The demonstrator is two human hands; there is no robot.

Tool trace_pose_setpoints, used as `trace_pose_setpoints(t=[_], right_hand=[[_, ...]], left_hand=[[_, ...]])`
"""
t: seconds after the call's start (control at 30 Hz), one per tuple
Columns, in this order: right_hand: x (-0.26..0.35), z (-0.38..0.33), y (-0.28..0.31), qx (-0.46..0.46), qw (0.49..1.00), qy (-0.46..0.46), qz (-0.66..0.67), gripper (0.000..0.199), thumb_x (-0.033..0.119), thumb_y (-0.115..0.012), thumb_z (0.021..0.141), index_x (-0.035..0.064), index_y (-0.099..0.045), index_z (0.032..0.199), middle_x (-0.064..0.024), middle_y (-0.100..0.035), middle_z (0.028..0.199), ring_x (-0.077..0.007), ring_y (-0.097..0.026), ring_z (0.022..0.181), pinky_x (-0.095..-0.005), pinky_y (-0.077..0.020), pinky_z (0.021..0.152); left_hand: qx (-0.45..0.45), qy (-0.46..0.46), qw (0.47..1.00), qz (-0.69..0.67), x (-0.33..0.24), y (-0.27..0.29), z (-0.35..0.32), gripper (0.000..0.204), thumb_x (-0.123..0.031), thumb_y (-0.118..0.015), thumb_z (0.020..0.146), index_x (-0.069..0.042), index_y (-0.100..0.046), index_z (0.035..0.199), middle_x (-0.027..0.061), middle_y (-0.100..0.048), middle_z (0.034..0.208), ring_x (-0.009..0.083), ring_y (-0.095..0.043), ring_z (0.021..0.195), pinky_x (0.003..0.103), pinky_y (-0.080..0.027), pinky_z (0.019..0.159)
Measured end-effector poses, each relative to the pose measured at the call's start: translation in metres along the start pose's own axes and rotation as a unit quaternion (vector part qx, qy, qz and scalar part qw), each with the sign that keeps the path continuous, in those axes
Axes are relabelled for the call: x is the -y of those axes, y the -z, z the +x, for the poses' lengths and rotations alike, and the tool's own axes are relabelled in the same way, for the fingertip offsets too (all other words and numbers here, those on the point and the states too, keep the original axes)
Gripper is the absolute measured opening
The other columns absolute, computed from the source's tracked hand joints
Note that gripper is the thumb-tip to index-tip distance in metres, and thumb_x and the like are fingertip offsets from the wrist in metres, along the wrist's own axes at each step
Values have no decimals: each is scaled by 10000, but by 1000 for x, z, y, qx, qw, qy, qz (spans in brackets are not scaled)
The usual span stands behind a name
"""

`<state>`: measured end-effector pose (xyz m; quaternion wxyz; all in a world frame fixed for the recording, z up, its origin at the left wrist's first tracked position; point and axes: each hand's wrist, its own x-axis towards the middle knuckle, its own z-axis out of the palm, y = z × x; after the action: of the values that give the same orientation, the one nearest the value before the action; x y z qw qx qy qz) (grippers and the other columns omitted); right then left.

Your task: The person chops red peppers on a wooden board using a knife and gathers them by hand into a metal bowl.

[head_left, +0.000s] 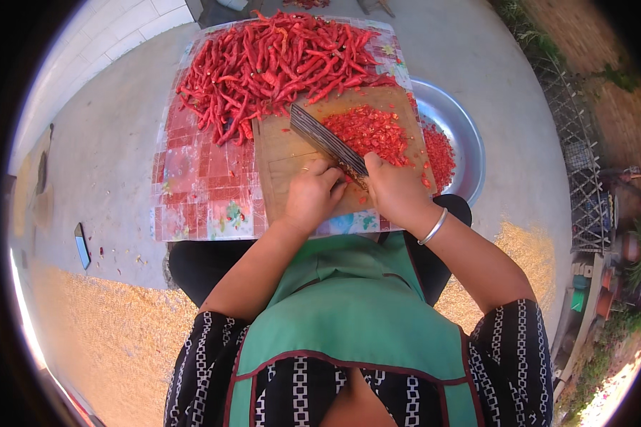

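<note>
The person's right hand (pixel 388 186) has its grip closed around the near end of a broad, dark grey metal knife with a streaked blade (pixel 326 139), which slants across a brown wooden cutting board (pixel 274 160). The left hand (pixel 313 191) is curled on the board just beside the blade; a bit of red shows at its fingertips, but I cannot tell whether its grip is pinching a pepper.

Small chopped pieces of bright red pepper (pixel 367 132) lie on the right part of the board, beyond the right hand. Behind the board, a large heap of long, wrinkled, whole red peppers (pixel 278 64) covers the far end of the counter (pixel 185 203), which is dressed in red-and-white checked plastic. Just right of the counter stands a round, silvery metal basin (pixel 470 153) with more finely chopped red pepper (pixel 438 153) inside.

A silver metal bangle (pixel 433 226) circles the right wrist, and a green cloth apron with dark red edging (pixel 349 320) covers the person's front. To the left, a slim, dark-edged phone (pixel 82 246) lies on the grey floor (pixel 107 164), near spread yellow grains (pixel 121 327).
</note>
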<state>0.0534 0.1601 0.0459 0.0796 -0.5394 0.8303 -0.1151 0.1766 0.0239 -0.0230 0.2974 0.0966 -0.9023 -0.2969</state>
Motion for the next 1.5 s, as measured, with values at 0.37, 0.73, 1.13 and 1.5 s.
trace_pose_setpoints(t=[0.37, 0.73, 1.13, 1.5], right_hand=[[14, 0, 13, 83, 996, -5, -38, 160, 70, -523, 851, -2, -446, 971, -222, -644, 830, -379, -667, 730, -485, -522, 602], [22, -3, 42, 143, 989, 4, -37, 162, 54, -524, 831, -12, -447, 957, -238, -633, 829, -411, -650, 710, -502, -509, 598], [23, -4, 46, 144, 989, 20, -5, 160, 56, -523, 838, -23, -445, 954, -238, -628, 771, -425, -649, 689, -502, -506, 573], [17, -6, 35, 70, 996, 55, -27, 143, 69, -503, 855, -8, -445, 961, -234, -626, 828, -392, -654, 718, -490, -517, 600]], left_hand=[[-3, 0, 1000, 18, -1, 3, -4, 139, -103, -732, 730, -69, -673, 851, 104, -621, 948, 320, -602, 884, 407, -519, 751], [-1, 11, 999, 36, 0, 5, -10, 103, -82, -700, 734, -76, -665, 830, 76, -616, 958, 297, -592, 901, 394, -526, 742], [15, 12, 1000, 24, 2, 11, -10, 121, -81, -717, 736, -61, -665, 844, 102, -623, 934, 318, -605, 873, 400, -517, 758], [42, 34, 999, -5, 7, 22, -15, 132, -53, -696, 768, -57, -674, 897, 124, -638, 983, 335, -614, 920, 398, -519, 786]])
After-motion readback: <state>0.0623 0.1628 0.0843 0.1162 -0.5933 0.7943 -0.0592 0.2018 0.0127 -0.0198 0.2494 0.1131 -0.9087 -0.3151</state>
